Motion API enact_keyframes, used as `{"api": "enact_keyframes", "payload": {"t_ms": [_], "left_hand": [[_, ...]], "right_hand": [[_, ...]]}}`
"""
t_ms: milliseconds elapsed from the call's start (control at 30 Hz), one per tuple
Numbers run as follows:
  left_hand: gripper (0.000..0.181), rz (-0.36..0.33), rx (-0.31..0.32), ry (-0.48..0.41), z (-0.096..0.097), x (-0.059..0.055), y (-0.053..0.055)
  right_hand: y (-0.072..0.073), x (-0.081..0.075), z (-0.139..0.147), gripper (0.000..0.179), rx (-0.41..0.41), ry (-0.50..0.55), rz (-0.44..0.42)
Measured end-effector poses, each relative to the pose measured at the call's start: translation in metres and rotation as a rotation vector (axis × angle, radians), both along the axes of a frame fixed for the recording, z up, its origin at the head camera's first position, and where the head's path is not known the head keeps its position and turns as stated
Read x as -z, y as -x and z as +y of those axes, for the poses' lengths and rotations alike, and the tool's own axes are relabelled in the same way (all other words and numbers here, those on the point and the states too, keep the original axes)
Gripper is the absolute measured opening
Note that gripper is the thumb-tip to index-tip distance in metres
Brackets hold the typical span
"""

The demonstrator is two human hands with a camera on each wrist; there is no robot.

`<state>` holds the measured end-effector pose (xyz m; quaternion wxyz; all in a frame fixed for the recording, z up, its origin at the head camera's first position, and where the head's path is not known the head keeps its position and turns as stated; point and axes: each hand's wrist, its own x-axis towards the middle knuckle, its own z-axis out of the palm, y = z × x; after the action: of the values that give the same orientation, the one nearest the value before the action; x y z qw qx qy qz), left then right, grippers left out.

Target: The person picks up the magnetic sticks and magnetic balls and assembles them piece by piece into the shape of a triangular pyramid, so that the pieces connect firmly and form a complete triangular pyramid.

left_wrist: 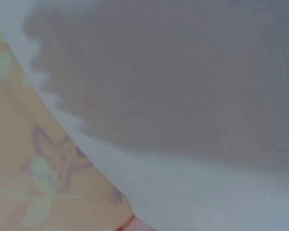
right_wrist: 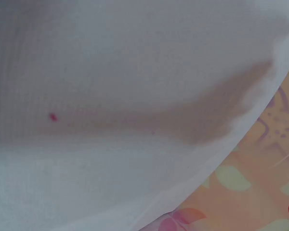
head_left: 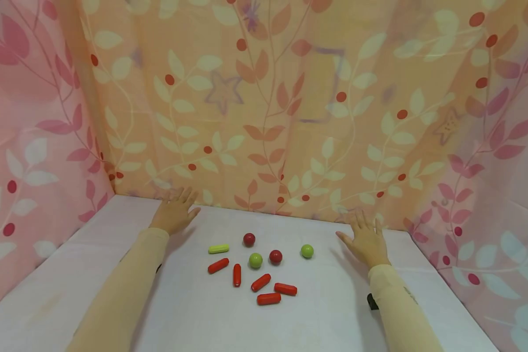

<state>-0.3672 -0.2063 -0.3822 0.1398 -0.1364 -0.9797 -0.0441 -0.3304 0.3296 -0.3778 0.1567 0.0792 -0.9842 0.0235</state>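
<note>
In the head view my left hand [head_left: 174, 213], fingers spread, is over the far left part of the white table and holds nothing. My right hand [head_left: 366, 242] is likewise spread and holds nothing, on the far right. Between the hands lie two red balls [head_left: 249, 239] and two green balls, one [head_left: 307, 251] nearest the right hand. A yellow-green stick [head_left: 218, 249] is the closest thing to the left hand. Several short red sticks [head_left: 269, 298] are scattered nearer the front. Both wrist views mainly show hand shadows on the white cloth.
The white cloth-covered table [head_left: 193, 322] meets an orange leaf-patterned curtain [head_left: 264, 122] at its back edge. Pink patterned curtains [head_left: 22, 137] stand along the left and right sides. A small red spot [right_wrist: 53, 117] shows on the cloth in the right wrist view.
</note>
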Motion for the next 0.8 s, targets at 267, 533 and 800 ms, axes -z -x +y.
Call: {"api": "enact_keyframes", "payload": {"t_ms": [267, 533, 800], "left_hand": [[0.066, 0.008, 0.02, 0.011, -0.001, 0.002, 0.0], [0.068, -0.004, 0.037, -0.022, -0.001, 0.003, -0.002], [0.066, -0.016, 0.058, -0.018, -0.003, 0.002, -0.006]], "right_hand": [[0.003, 0.002, -0.002, 0.084, -0.026, -0.025, 0.014], [0.001, 0.002, -0.006, 0.086, -0.053, -0.038, -0.02], [0.0, 0.004, -0.011, 0.09, -0.058, -0.058, -0.01]]}}
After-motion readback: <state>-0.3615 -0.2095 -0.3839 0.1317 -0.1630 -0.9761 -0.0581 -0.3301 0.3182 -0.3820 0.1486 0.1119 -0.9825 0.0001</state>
